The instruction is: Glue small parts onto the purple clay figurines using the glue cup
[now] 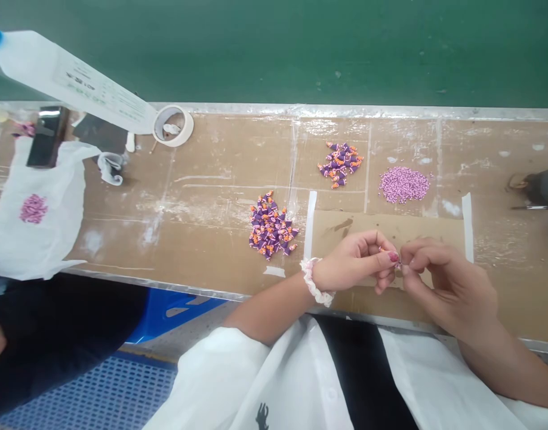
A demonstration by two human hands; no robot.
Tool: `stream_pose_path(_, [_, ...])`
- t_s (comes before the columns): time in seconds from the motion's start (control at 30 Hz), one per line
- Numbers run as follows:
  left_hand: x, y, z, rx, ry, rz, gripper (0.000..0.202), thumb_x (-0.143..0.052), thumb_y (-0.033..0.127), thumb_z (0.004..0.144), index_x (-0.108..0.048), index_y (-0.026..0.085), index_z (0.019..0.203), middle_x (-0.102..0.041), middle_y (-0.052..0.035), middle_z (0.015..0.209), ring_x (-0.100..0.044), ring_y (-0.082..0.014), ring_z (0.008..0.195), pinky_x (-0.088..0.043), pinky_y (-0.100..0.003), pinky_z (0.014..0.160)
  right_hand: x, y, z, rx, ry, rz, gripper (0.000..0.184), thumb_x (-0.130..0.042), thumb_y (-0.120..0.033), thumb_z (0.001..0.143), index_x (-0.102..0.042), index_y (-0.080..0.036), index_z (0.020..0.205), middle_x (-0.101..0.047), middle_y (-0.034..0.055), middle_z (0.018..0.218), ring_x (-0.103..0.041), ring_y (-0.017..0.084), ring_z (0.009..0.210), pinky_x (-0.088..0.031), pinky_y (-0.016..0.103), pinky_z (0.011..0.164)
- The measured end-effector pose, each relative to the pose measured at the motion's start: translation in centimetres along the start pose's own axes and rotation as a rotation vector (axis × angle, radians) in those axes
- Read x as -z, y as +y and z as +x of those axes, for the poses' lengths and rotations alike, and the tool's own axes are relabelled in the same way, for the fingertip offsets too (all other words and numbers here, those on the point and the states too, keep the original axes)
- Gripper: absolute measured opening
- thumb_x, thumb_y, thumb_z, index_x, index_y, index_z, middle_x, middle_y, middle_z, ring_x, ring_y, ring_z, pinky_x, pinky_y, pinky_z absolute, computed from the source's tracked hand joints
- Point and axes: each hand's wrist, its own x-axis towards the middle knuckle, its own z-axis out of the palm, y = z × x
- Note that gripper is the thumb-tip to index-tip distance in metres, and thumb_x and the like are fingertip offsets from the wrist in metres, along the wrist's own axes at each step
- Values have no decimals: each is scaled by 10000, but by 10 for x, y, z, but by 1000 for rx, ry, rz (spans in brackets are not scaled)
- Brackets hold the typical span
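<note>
My left hand [359,261] and my right hand [444,278] meet fingertip to fingertip above a taped cardboard patch [381,230] near the bench's front edge. Both pinch one tiny pink piece [398,263] between them; it is too small to make out. A white scrunchie sits on my left wrist. A large pile of purple and orange pieces [271,227] lies just left of my left hand. Farther back are a smaller purple and orange pile [340,162] and a heap of small pink beads [403,184].
A white plastic bag [36,233] holding pink beads lies at the left. A roll of white tape [173,125], a white bottle [72,77] and a dark phone-like object [48,136] sit at the back left. A dark tool [540,188] rests at the right edge. Another person's dark sleeve is lower left.
</note>
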Motion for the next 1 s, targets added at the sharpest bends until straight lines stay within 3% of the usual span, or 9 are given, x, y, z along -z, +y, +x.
stream_pose_path(0.3, [3, -8, 3, -31, -84, -101, 258, -681, 324, 843, -508, 137, 802, -517, 51, 563, -560, -65, 505, -469, -173, 477, 2, -2, 1, -37, -3, 24, 265, -564, 20, 784, -525, -228, 868, -630, 20, 830, -642, 156, 791, -545, 291, 678])
stream_pose_path(0.6, [6, -11, 8, -78, -76, -7, 272, -675, 355, 845, -511, 138, 829, -552, 38, 578, -575, -75, 526, -499, -200, 516, 1, 3, 2, -67, 14, 55, 245, -577, -7, 805, -540, -233, 891, -613, -1, 798, -616, 133, 728, -516, 258, 633])
stream_pose_path(0.7, [9, 2, 15, -196, 88, 106, 286, -676, 389, 840, -525, 146, 840, -586, 29, 609, -592, -72, 556, -507, -197, 559, 8, 17, 10, -113, 78, 49, 193, -621, -98, 823, -571, -245, 938, -613, 7, 847, -581, 132, 688, -492, 270, 603])
stream_pose_path(0.83, [25, 26, 26, -440, 408, 239, 291, -672, 413, 835, -576, 181, 982, -649, 0, 790, -647, -91, 736, -526, -205, 654, 23, 51, 24, -161, 305, -392, 108, -620, -163, 826, -636, -242, 898, -567, -6, 743, -482, 135, 603, -434, 306, 601])
stream_pose_path(0.93, [37, 39, 29, -464, 472, 305, 481, -679, 363, 830, -491, 242, 1256, -681, -18, 899, -664, -109, 791, -514, -209, 650, 29, 73, 29, -168, 223, -545, 111, -591, -171, 840, -652, -247, 894, -623, 11, 781, -494, 150, 602, -427, 323, 591])
stream_pose_path(1.0, [41, 41, 26, -454, 489, 348, 538, -666, 324, 838, -446, 250, 1324, -686, -26, 901, -658, -108, 761, -495, -204, 617, 27, 82, 30, -133, 151, -584, 98, -580, -190, 863, -654, -248, 893, -667, 29, 846, -566, 187, 706, -450, 343, 623])
